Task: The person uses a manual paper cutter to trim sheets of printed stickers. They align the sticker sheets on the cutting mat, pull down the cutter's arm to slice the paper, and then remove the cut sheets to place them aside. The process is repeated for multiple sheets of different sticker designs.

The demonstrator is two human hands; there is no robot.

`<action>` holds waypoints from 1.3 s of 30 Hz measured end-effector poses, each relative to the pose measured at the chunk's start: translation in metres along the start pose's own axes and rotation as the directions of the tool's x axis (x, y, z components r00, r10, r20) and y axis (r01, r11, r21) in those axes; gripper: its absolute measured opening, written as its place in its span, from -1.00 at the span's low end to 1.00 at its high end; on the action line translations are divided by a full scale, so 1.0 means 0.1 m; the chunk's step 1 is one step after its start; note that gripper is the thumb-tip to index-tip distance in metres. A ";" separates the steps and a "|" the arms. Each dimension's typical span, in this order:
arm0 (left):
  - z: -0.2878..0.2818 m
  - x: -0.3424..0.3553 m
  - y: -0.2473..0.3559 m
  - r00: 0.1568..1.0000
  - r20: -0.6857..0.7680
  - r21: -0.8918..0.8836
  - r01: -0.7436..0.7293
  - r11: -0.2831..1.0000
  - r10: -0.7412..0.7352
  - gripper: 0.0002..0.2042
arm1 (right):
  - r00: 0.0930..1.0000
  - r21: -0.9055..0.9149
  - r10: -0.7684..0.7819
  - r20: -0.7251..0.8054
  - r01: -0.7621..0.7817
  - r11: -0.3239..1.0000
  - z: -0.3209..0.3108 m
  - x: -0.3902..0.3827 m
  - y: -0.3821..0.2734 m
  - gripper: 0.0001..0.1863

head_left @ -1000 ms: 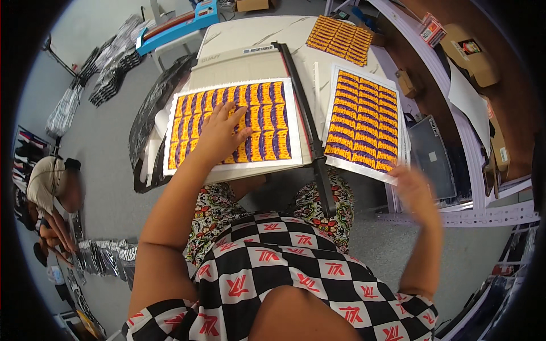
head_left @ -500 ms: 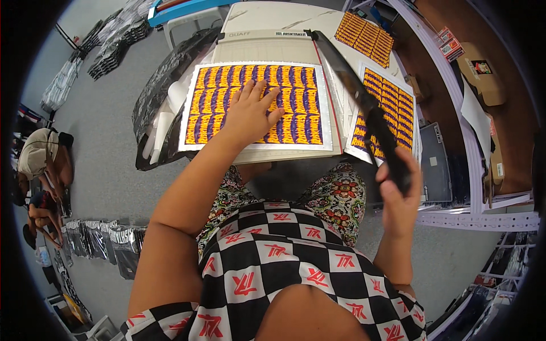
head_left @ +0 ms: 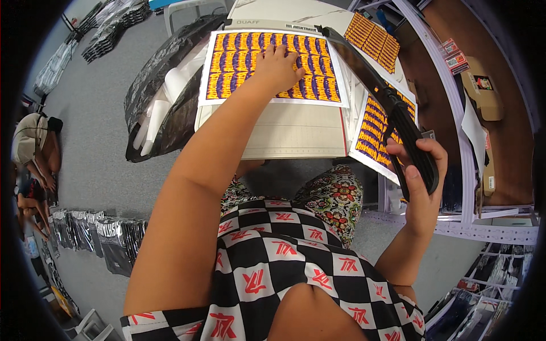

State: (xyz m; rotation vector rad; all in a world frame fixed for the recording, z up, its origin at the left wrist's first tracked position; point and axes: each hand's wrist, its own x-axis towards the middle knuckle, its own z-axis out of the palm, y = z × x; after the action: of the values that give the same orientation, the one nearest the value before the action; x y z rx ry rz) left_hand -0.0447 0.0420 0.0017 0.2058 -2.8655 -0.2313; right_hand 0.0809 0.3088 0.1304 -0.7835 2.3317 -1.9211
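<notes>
My left hand (head_left: 278,69) lies flat with spread fingers on a sheet of purple and orange stickers (head_left: 227,63). The sheet rests on the far part of a paper cutter's pale base (head_left: 296,132), its right edge close to the blade side. My right hand (head_left: 422,190) is wrapped around the black looped handle (head_left: 418,145) of the cutter's arm, which is raised and slants toward me on the right. Beneath the arm, partly hidden by it, lies a second sticker sheet (head_left: 369,132). Another sticker sheet (head_left: 372,41) sits farther back on the white table (head_left: 259,8).
Left of the cutter, a black plastic bag (head_left: 165,71) holds white rolls (head_left: 152,119). A shelf with a pale purple frame (head_left: 466,187) and cardboard pieces (head_left: 482,85) stands at right. Plastic-wrapped packs (head_left: 116,241) line the floor at left, near two people (head_left: 34,142).
My left hand and the sheet beneath it have moved away from me, baring the near part of the cutter base. The right hand keeps hold of the handle and appears slightly farther right.
</notes>
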 end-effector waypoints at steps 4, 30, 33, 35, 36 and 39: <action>0.04 -0.02 -0.01 1.000 -0.016 -0.001 -0.008 1.000 0.008 -0.51 | 0.999 -0.029 -0.014 -0.040 0.013 0.999 0.05 -0.07 0.06 -0.63; -0.02 -0.04 0.02 1.000 -0.004 0.013 0.007 1.000 -0.007 -0.51 | 0.993 -0.034 -0.116 -0.017 0.115 0.993 0.08 -0.23 0.31 -0.67; 0.01 -0.05 0.00 0.999 -0.047 0.003 -0.001 1.000 0.001 -0.51 | 0.993 -0.024 -0.119 -0.021 0.119 0.993 0.10 -0.23 0.32 -0.67; 0.04 -0.05 0.00 0.997 -0.074 -0.006 -0.007 1.000 0.007 -0.51 | 0.992 -0.028 -0.125 -0.020 0.124 0.992 0.10 -0.23 0.32 -0.67; 0.06 -0.04 -0.01 0.997 -0.078 -0.003 -0.007 1.000 0.007 -0.51 | 0.991 -0.032 -0.130 -0.018 0.130 0.991 0.10 -0.24 0.34 -0.67; 0.05 -0.05 0.00 0.998 -0.060 0.031 -0.001 1.000 0.002 -0.51 | 0.989 -0.046 -0.146 -0.012 0.146 0.988 0.09 -0.27 0.40 -0.67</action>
State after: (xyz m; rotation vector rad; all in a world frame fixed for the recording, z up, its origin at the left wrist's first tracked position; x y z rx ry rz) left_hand -0.0416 0.0431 -0.0038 0.2129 -2.8109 -0.1770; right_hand 0.0932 0.3157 0.0831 -0.9731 2.3970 -1.9406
